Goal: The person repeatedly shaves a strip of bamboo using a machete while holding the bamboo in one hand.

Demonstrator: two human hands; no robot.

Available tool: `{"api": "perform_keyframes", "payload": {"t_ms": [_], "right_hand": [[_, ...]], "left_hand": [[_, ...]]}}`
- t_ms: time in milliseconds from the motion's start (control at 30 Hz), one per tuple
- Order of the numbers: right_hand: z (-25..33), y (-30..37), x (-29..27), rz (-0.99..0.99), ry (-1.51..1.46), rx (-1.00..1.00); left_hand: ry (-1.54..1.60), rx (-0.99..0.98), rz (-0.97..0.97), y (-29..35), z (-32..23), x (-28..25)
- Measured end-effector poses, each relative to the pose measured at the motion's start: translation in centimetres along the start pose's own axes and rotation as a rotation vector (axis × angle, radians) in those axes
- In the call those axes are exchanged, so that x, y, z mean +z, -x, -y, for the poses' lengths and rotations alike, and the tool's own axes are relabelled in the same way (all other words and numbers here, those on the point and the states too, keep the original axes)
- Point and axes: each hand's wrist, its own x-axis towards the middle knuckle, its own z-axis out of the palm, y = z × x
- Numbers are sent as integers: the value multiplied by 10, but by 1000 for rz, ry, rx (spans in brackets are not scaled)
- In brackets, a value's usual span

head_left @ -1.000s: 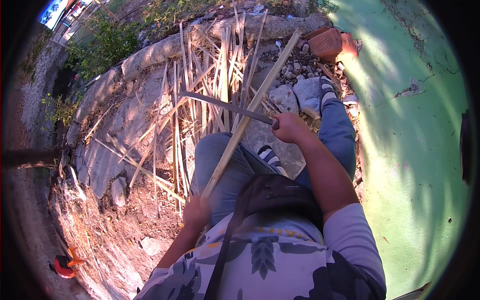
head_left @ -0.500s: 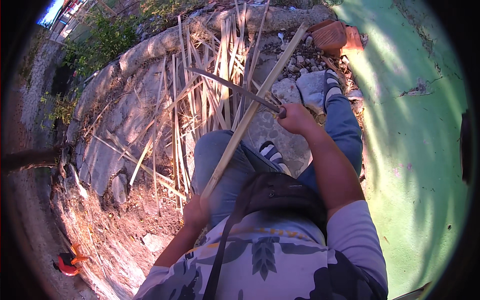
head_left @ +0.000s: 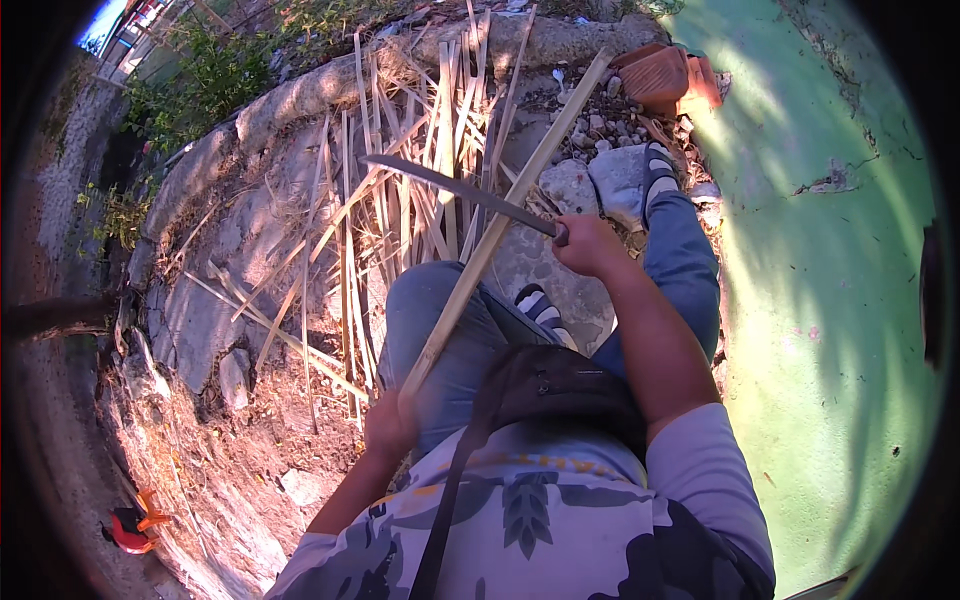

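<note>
The left hand is closed round the near end of a pale strip, which slants forward-right over the left knee. The right hand, nearer its middle, grips a knife, blade crossing leftward; contact unclear. Loose strips lie beyond, toward the stone border.

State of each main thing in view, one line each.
left hand, closed around the long strip
right hand, gripping the knife
long strip, slanted, held
knife, unsheathed, crossing the strip in view; contact unclear
other strips, loose, messy heap
bag, worn; open or shut unclear
sandals, worn
</note>
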Motion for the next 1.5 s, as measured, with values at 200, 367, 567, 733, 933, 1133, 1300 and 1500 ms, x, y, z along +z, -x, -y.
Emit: {"api": "perform_keyframes", "payload": {"t_ms": [200,367,567,733,933,1133,1300,1500], "right_hand": [[3,-3,-1,-69,-209,159],[25,12,6,40,-103,-133],[4,-1,1,-194,-107,106],[1,-7,3,-233,-313,232],[20,8,4,-132,-401,-52],[17,7,-7,-41,69,-285],[-12,-11,14,-346,-442,210],[-1,-4,5,-220,-390,57]], "left_hand": [[-17,-38,42,-1,3,0],[61,-5,26,-3,-2,-1],[41,-34,-2,-2,-9,-2],[-14,-11,5,-2,3,1],[120,28,-44,-5,-6,3],[123,-12,-14,-6,-5,2],[37,-34,-3,-6,0,4],[109,34,-25,-5,3,6]]}}
